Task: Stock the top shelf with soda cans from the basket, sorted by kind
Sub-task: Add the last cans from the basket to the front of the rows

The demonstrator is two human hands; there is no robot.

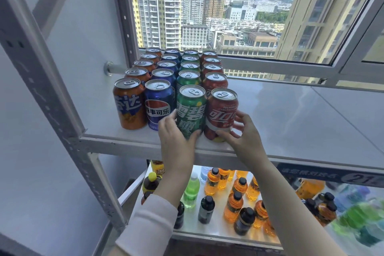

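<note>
Both forearms extended upward, side by side. Left hand (174, 134) grips the green can (192, 108) low, fingers on its left. Right hand (245, 133) grips the red can (222, 110) low, fingers on its right.

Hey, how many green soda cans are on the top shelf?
5, in one file on the top shelf, third from the left: the front green can, gripped by the left hand, and four more green cans behind it, running back toward the window. None looks hidden.
</note>
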